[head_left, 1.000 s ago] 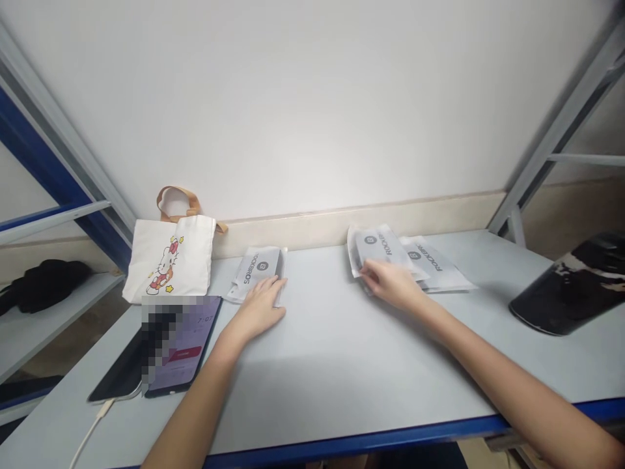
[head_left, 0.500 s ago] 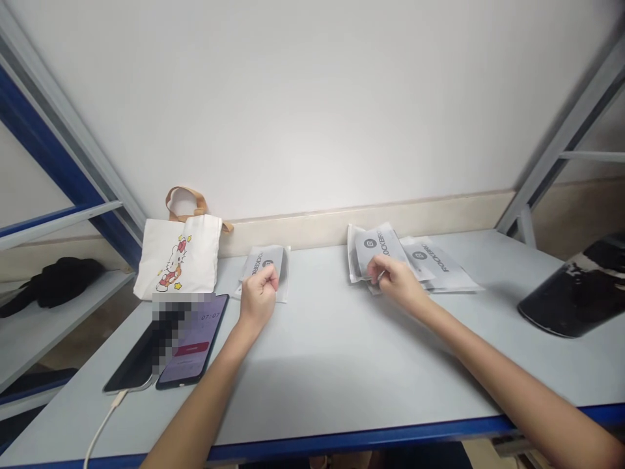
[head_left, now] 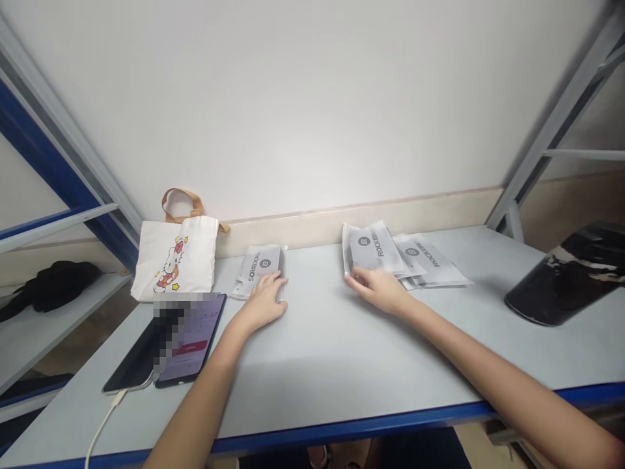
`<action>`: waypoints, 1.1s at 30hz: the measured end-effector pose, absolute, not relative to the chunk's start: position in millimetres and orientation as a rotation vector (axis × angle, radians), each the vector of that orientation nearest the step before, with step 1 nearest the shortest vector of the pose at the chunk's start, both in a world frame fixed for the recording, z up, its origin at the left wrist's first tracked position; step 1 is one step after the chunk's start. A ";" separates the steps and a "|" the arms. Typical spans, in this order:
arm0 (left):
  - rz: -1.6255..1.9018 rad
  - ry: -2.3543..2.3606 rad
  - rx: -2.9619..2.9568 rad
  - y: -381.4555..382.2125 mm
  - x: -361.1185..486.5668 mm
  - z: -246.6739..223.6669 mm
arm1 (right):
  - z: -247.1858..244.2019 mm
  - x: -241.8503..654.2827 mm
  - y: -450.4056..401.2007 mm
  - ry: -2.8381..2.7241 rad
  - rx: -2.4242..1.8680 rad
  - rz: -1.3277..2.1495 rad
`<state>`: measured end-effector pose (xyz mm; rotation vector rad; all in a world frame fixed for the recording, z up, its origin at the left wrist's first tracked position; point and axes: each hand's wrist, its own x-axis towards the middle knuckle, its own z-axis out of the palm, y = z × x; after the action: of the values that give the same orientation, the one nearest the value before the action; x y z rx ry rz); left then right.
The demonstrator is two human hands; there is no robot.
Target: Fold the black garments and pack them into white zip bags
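My left hand [head_left: 263, 303] is open, palm down, with its fingers apart at the front right edge of a frosted zip pouch [head_left: 261, 264]. Dark printed lettering and a round logo mark this pouch, which lies flat on the table. On the right, a similar frosted pouch [head_left: 374, 244] rests partly over other pouches [head_left: 432, 260] of the same kind. The fingers of my right hand [head_left: 378, 286] are loosely extended at its front left corner. Whether they touch the pouch or only hover above it is hard to see.
Two phones, one dark [head_left: 141, 358] with a white cable [head_left: 100, 426] and one lit [head_left: 193, 345], lie left. Behind them stands a white tote bag [head_left: 153, 260]. A black glossy object [head_left: 561, 280] is at the right. The pale tabletop [head_left: 332, 365] has a blue front edge.
Both hands have uncurled from closed shapes. My left hand has drawn slightly nearer, and my right hand has shifted left and lower to the pouch's corner. The view has turned slightly.
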<state>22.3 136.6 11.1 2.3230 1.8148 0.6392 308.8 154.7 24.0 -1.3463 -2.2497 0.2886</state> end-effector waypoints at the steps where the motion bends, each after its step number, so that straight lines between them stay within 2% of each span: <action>1: 0.596 1.815 2.332 137.4 20.3 8.5 | 23.6 308.0 154.3 -2.293 -1.348 0.296; 7: 0.623 1.880 2.382 137.1 15.9 4.8 | 23.4 305.3 151.7 -2.410 -1.345 0.300; 13: 0.859 1.883 2.425 138.3 24.3 13.1 | 21.6 307.5 153.6 -2.379 -1.348 0.323; 15: 1.129 1.880 2.386 135.1 28.3 20.7 | 21.4 306.7 153.4 -2.345 -1.347 0.333; 19: 1.996 1.672 1.967 121.0 41.4 36.3 | 23.2 302.2 150.4 -2.167 -1.262 0.460; 21: 2.176 1.569 1.746 116.4 48.4 38.9 | 24.8 299.8 148.6 -2.025 -1.163 0.586; 25: 2.085 1.476 1.538 123.4 55.1 27.0 | 27.6 297.4 146.7 -1.890 -1.033 0.766; 29: 2.045 1.614 1.466 135.7 53.4 11.4 | 30.2 295.3 144.6 -1.747 -1.000 0.847; 33: 2.052 1.808 1.998 127.9 58.2 18.3 | 33.1 288.4 135.2 -1.740 -0.988 0.731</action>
<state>58.2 127.9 18.3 1.9981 1.8078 2.0517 288.4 135.2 33.1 -0.9878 -1.7403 0.7310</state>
